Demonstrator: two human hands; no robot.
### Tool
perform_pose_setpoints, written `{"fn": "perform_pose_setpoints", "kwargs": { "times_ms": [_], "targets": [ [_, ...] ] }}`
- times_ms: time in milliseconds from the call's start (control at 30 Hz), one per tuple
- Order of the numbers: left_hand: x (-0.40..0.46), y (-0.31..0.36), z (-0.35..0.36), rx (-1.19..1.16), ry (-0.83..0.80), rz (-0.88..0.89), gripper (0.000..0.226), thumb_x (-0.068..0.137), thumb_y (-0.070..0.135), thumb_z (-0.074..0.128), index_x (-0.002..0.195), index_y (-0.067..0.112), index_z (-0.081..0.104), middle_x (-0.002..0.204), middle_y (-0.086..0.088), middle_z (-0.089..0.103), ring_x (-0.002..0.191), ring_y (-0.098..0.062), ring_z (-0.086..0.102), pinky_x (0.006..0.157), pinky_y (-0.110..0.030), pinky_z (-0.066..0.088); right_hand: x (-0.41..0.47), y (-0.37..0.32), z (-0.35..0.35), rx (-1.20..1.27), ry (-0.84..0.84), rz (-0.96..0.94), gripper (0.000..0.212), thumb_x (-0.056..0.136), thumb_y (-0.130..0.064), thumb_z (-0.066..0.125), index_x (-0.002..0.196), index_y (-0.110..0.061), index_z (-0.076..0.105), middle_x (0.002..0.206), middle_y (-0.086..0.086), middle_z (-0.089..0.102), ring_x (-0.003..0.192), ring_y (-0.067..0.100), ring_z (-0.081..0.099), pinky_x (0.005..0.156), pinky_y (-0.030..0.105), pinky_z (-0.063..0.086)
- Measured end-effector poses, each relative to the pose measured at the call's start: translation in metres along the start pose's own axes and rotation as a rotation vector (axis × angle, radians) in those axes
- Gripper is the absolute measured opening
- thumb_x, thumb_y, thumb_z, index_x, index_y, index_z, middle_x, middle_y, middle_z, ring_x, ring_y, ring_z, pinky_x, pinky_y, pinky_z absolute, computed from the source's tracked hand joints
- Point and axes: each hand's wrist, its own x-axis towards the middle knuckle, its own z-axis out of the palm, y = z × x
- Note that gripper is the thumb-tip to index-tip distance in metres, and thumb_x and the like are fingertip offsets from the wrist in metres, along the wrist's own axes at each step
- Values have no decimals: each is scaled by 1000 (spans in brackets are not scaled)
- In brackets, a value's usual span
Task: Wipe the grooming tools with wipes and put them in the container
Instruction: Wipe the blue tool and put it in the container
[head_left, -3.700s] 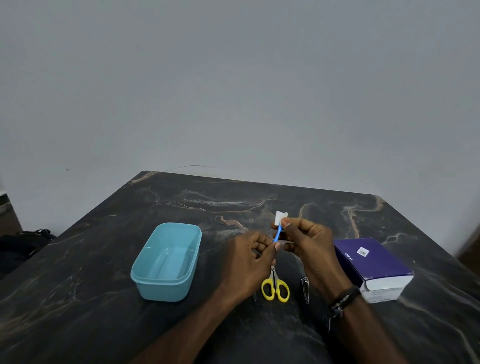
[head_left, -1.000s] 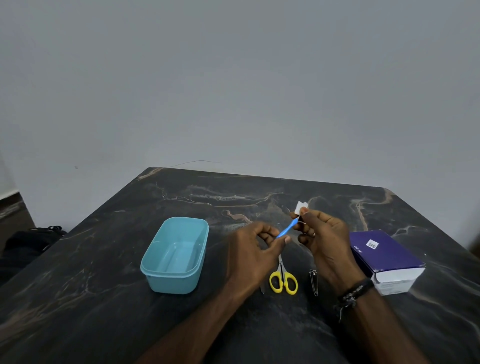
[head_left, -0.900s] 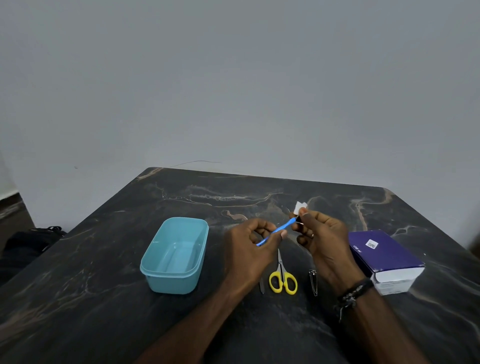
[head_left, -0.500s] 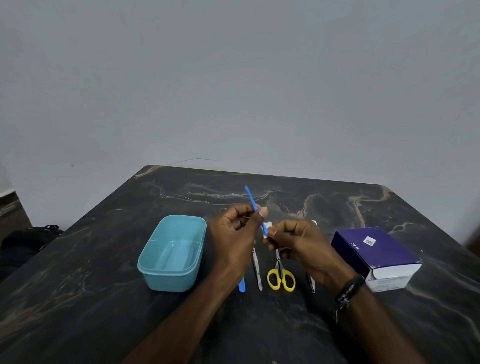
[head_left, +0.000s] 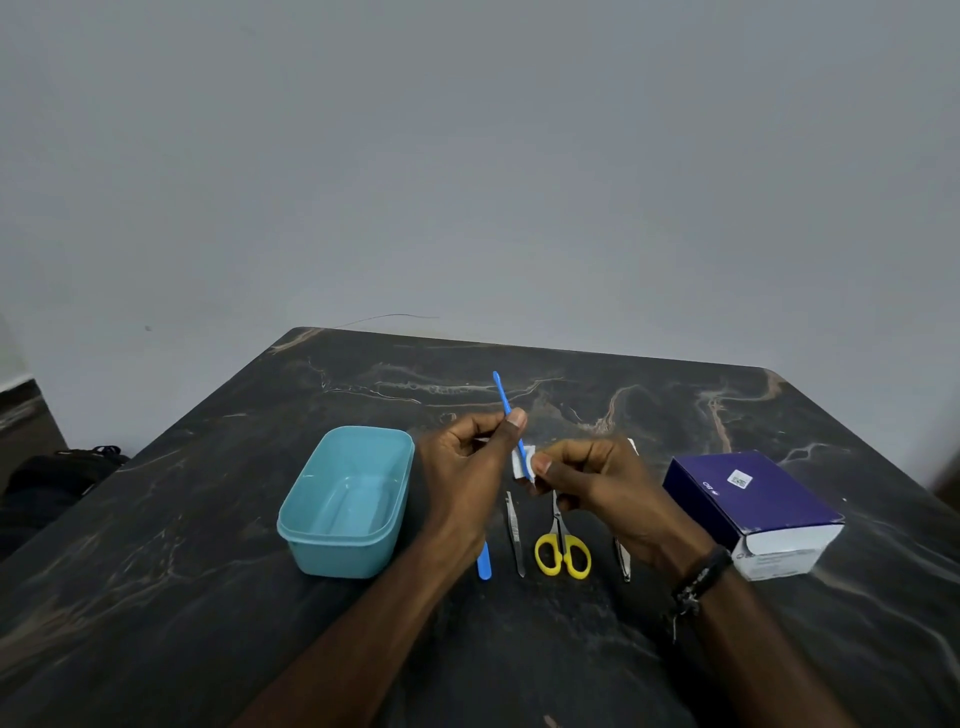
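My left hand (head_left: 467, 467) pinches a thin blue stick tool (head_left: 503, 397) near its middle, so that it stands almost upright over the table. My right hand (head_left: 597, 483) pinches a small white wipe (head_left: 521, 464) round the tool's lower end. The light blue container (head_left: 345, 499) sits to the left of my hands, with nothing in it. On the table below my hands lie a second blue tool (head_left: 484, 564), metal tweezers (head_left: 515, 535), yellow-handled scissors (head_left: 562, 548) and a nail clipper (head_left: 622, 561), partly hidden by my right wrist.
A dark purple box (head_left: 748, 506) with a white end stands at the right of the dark marble table (head_left: 208, 597). A dark bag (head_left: 62, 470) lies on the floor beyond the table's left edge. A grey wall rises behind.
The blue tool has turned from slanting between my hands to nearly upright. My right hand with the wipe has come down and left to the tool's lower end.
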Motion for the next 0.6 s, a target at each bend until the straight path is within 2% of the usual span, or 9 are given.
{"fn": "perform_pose_setpoints", "kwargs": {
  "times_ms": [100,200,267,333,467,533,600],
  "targets": [
    [0,0,-1,27,-21,-7,14,80,17,75,84,4,74,51,7,60,42,-1,50,44,-17,43,-1,0,-1,-22,-60,-17,14,87,-14,63,88,-5,73,74,4,72,70,10,66,58,22,48],
    [-1,-3,-1,48,-60,-20,9,79,17,76,78,8,74,66,-8,70,60,-15,65,60,-32,58,-1,1,2,-3,-43,-30,14,87,-14,64,90,-4,73,76,7,72,70,11,66,59,24,46],
    [-2,-4,0,46,-90,-23,7,78,14,76,74,9,73,76,-15,71,69,-23,68,63,-34,59,0,2,4,21,-24,-35,13,88,-13,63,89,-4,72,80,10,74,70,12,66,60,25,45],
    [-2,-3,-1,33,-121,-23,9,77,13,76,72,8,71,75,-16,68,65,-23,66,55,-30,55,0,1,5,26,-42,-36,15,89,-14,62,91,-2,70,85,11,75,72,14,67,60,26,46],
    [-3,2,-2,-37,-138,-80,15,80,13,73,71,4,65,58,-7,62,45,-20,54,41,-26,48,-1,1,5,-3,-147,-45,17,93,-16,58,90,-2,68,87,14,74,76,20,66,61,28,47],
    [-3,2,-2,-33,-132,-72,18,80,14,73,68,5,64,54,-3,61,44,-18,54,42,-27,49,-1,1,4,-9,-185,-46,16,93,-16,58,87,-6,69,87,16,73,76,23,66,61,29,47],
    [-1,-2,-3,-26,-106,-67,18,78,16,75,65,8,64,57,-2,61,52,-17,57,51,-30,52,-1,0,1,-21,-225,-37,16,92,-18,59,86,-7,69,86,15,73,74,21,67,60,26,47]
  ]
}}
